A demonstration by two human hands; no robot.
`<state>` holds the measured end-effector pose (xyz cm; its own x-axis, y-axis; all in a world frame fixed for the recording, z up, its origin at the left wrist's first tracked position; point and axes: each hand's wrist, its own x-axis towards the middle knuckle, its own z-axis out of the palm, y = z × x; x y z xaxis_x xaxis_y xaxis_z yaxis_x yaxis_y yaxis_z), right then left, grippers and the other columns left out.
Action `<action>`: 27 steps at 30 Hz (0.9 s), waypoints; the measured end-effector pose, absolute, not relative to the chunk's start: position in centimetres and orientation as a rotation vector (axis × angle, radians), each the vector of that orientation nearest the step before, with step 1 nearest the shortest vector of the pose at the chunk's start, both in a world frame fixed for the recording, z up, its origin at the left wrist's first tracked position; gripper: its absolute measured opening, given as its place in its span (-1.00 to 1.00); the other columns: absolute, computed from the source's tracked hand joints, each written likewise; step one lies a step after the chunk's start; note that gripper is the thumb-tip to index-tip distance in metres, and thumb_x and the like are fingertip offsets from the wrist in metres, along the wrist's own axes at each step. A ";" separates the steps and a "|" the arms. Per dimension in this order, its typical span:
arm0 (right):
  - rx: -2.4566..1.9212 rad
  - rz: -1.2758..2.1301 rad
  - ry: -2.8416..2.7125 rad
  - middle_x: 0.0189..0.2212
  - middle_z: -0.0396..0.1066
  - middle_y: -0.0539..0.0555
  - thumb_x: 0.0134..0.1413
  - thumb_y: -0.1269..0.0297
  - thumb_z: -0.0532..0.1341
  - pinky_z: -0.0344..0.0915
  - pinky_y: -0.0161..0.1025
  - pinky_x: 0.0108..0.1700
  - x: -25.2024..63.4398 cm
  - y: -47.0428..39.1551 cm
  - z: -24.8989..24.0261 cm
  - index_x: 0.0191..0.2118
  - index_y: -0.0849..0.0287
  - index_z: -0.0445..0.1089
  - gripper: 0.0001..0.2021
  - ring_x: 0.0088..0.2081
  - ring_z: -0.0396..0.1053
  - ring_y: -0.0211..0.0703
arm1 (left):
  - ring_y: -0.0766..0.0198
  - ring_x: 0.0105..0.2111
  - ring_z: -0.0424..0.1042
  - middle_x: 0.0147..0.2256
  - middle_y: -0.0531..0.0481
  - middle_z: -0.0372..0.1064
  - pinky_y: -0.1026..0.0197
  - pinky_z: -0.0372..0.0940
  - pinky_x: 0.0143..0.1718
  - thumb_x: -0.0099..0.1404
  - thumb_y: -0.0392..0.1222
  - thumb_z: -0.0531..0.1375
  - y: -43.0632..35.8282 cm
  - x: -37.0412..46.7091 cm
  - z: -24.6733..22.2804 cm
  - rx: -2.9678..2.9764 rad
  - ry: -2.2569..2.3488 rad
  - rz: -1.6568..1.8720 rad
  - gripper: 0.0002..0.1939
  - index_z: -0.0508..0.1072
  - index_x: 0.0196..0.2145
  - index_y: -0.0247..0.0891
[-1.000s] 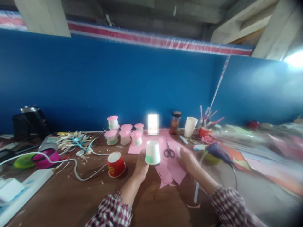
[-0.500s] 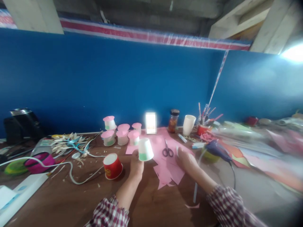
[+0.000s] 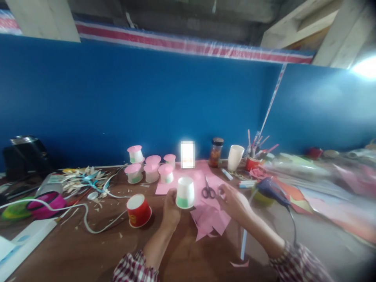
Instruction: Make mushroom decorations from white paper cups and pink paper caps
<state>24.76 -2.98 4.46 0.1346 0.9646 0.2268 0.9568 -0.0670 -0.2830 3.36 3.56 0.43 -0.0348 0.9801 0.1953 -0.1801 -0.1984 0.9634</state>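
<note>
My left hand [image 3: 170, 209] is closed on a white paper cup [image 3: 185, 192] with a green patch, gripping it from its left side. The cup stands wide rim down, just above or on the brown table; I cannot tell which. To the right, my right hand [image 3: 235, 201] has thumb and forefinger pinched together, and what they hold, if anything, is too small to make out. Dark-handled scissors [image 3: 208, 191] lie between the hands on pink paper [image 3: 192, 172]. Cut pink scraps [image 3: 207, 221] lie nearer to me.
Several cups topped with pink discs [image 3: 153, 160] stand at the back left. A red paper cup [image 3: 138, 211] sits left of my left arm. Behind are a lidded jar [image 3: 216, 152] and a white cup [image 3: 235, 157]. A purple glue gun [image 3: 272, 190] lies right, a cable [image 3: 88, 219] left.
The paper cup in my left hand has come down and slightly right, and is less tilted. My right hand has turned, with its fingers more curled.
</note>
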 end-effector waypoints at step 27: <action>-1.303 0.605 -1.467 -0.09 0.41 0.18 0.13 0.15 0.20 0.42 -0.17 -0.21 21.7 -0.6 4.5 0.10 0.17 0.18 -0.55 -0.20 0.44 -0.10 | 0.27 -0.37 0.46 -0.30 -0.03 0.45 0.23 0.35 -0.39 0.06 0.17 0.27 2.7 4.1 0.1 0.921 0.872 1.050 -0.51 0.40 -0.16 -0.21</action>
<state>21.72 -0.60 4.48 0.1259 0.9248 0.3589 0.4025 0.2831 -0.8705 4.14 2.74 0.10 0.2608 0.9545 -0.1444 -0.3173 0.2261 0.9210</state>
